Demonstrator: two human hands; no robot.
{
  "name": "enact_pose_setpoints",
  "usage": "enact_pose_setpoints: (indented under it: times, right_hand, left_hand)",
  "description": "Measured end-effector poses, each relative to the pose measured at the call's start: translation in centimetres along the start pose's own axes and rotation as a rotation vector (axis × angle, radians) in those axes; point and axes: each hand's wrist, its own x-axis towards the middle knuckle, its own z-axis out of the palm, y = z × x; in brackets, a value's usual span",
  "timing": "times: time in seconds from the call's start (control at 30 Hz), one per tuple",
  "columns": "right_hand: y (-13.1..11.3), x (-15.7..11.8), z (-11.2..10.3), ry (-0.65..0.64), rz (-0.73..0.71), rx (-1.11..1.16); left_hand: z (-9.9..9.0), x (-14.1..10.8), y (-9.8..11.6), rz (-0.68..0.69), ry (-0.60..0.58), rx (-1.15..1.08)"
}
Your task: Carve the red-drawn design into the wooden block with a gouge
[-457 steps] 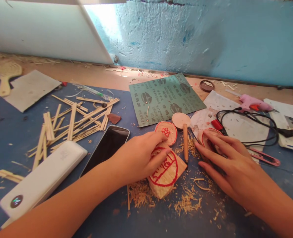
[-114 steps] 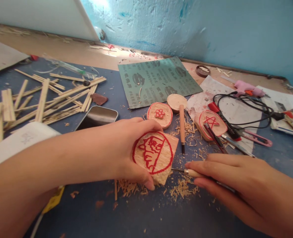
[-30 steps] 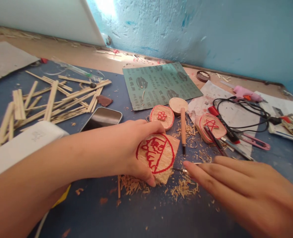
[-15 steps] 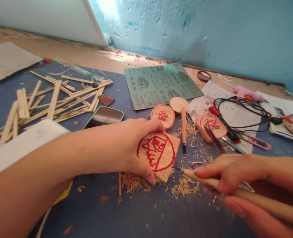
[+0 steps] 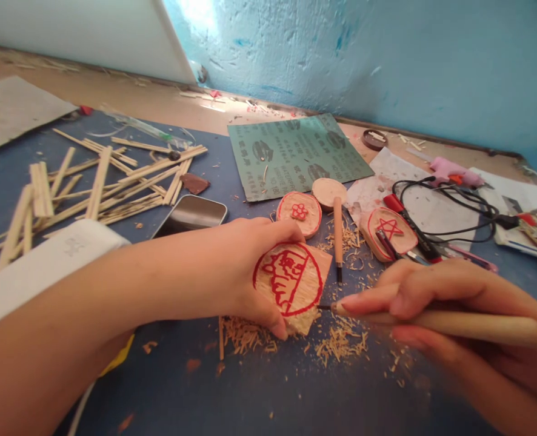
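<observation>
My left hand (image 5: 259,266) grips a square wooden block (image 5: 291,284) at its left side, thumb along the near edge and fingers at the far edge. A red circle with a red line drawing marks the block's top. In my right hand (image 5: 414,303) is a carving tool with a pale wooden handle (image 5: 482,327). Its thin dark tip is at the block's lower right edge. Wood shavings (image 5: 341,342) lie around the block. Another carving tool (image 5: 338,233), with an orange-brown handle, rests just beyond it.
Behind the block are a flower-marked disc (image 5: 299,212), a plain disc (image 5: 329,192) and green sandpaper (image 5: 291,157). A star-marked piece (image 5: 389,233), pens and a black cable (image 5: 450,227) lie right. Wooden sticks (image 5: 98,181), a metal tin (image 5: 196,213) and a white object (image 5: 75,242) are left.
My right hand has moved up and left along the tool, whose handle is now closer to level. My left hand and the block have barely shifted.
</observation>
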Motion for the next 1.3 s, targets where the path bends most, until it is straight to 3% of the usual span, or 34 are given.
enact_pose_setpoints:
  times: [0.1, 0.17, 0.23, 0.33, 0.47, 0.57, 0.63, 0.73, 0.8, 0.97, 1.1, 1.2, 1.3]
  right_hand:
    - [-1.1, 1.0, 0.9, 0.031, -0.195, -0.229]
    - [-1.3, 1.2, 1.2, 0.066, -0.242, -0.283]
    - [-1.1, 1.1, 1.0, 0.043, -0.242, -0.272]
    - [-0.3, 0.4, -0.2, -0.091, -0.207, -0.224]
    - [1.0, -0.1, -1.8, -0.231, -0.122, -0.09]
    - [1.3, 0.3, -1.7, -0.286, -0.133, -0.02]
    - [1.1, 1.0, -0.8, -0.212, -0.175, -0.002]
    - [0.8, 1.9, 0.6, 0.01, -0.171, 0.01]
    - [0.5, 2.2, 0.9, 0.039, -0.161, 0.007]
    - [0.0, 1.5, -1.2, -0.264, -0.197, -0.098]
    - [-0.1, 1.0, -2.3, -0.352, -0.139, -0.135]
    - [0.1, 1.4, -1.0, -0.258, -0.146, -0.069]
    - [0.6, 2.0, 0.7, -0.004, -0.063, 0.076]
  left_hand:
    - [0.2, 0.0, -0.2, 0.042, 0.042, -0.002]
    - [0.3, 0.0, -0.3, 0.066, 0.085, -0.003]
    - [0.2, 0.0, -0.2, 0.051, 0.051, -0.003]
    - [-0.2, -0.1, 0.2, 0.008, 0.003, -0.008]
    - [-0.2, -0.2, 0.0, 0.033, 0.014, -0.025]
    - [0.3, -0.1, -0.6, 0.056, 0.056, -0.013]
    - [0.6, -0.1, -0.7, 0.064, 0.072, -0.011]
    - [0.7, -0.1, -0.4, 0.047, 0.069, -0.022]
    - [0.5, 0.0, -0.2, 0.038, 0.065, -0.022]
    - [0.1, 0.0, -0.4, 0.044, 0.024, -0.014]
    - [0.0, 0.0, -0.5, 0.048, 0.025, -0.033]
    - [0.0, 0.0, -0.2, 0.035, 0.027, -0.032]
    - [0.2, 0.0, 0.1, 0.007, 0.034, -0.033]
